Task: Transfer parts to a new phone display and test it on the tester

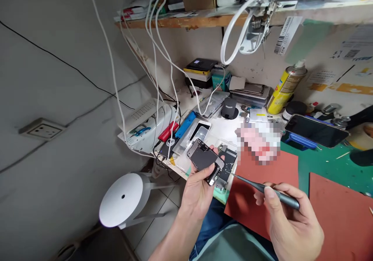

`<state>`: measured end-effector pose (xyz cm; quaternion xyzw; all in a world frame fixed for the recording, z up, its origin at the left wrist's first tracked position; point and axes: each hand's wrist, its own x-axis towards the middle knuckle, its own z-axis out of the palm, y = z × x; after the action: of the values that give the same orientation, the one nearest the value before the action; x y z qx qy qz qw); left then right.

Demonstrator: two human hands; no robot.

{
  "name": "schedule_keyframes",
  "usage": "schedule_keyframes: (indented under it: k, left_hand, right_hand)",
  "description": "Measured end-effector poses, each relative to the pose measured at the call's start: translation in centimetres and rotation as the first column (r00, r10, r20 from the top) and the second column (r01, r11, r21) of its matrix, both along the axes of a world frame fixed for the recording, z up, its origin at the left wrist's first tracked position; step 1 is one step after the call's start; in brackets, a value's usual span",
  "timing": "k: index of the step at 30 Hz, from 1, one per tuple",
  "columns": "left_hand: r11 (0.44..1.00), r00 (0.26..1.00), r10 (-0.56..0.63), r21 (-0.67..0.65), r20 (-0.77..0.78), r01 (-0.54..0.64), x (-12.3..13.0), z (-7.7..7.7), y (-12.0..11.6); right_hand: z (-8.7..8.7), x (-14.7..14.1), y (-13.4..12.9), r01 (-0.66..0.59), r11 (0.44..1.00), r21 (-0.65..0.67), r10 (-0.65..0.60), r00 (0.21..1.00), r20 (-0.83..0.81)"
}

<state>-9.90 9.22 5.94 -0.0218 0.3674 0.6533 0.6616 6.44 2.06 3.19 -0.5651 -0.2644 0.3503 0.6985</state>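
Note:
My left hand (199, 195) is closed around a phone screen assembly (203, 158), its dark metal back turned up and tilted. My thumb presses across its lower part. In my right hand (295, 218) is a slim dark grey screwdriver (259, 187), pinched between thumb and fingers. Its thin tip points left and ends just right of the screen assembly; whether it touches anything, I cannot tell. Behind the screen assembly lies an opened phone body (229, 158) with dark inner parts showing, partly hidden by my left hand.
Red mats (265, 179) lie over a green work mat (329, 158). A phone (316, 130) rests on a blue stand at right, near a yellow spray can (287, 88). White cables hang from the shelf (198, 21). A white stool (122, 198) stands at left.

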Motion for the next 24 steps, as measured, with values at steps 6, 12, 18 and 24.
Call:
schedule_keyframes:
  k: [6,12,18,24]
  left_hand:
    - [0.997,0.997,0.073,-0.037,-0.014,-0.074,0.1,0.0,-0.1]
    - [0.996,0.996,0.087,-0.008,-0.037,-0.087,-0.1,-0.4,-0.1]
    - [0.995,0.995,0.099,-0.020,-0.034,-0.100,-0.2,-0.4,0.0]
    - [0.995,0.994,0.096,-0.032,-0.045,-0.097,0.0,-0.1,0.0]
  right_hand:
    - [0.1,-0.5,0.1,-0.005,1.000,0.014,0.003,0.993,0.115]
    - [-0.1,-0.8,0.4,-0.024,1.000,0.007,0.022,0.992,0.126]
    - [-0.1,-1.1,0.7,-0.025,1.000,0.004,0.025,0.995,0.096]
    - [-0.2,-1.2,1.0,-0.029,1.000,0.007,0.028,0.995,0.095]
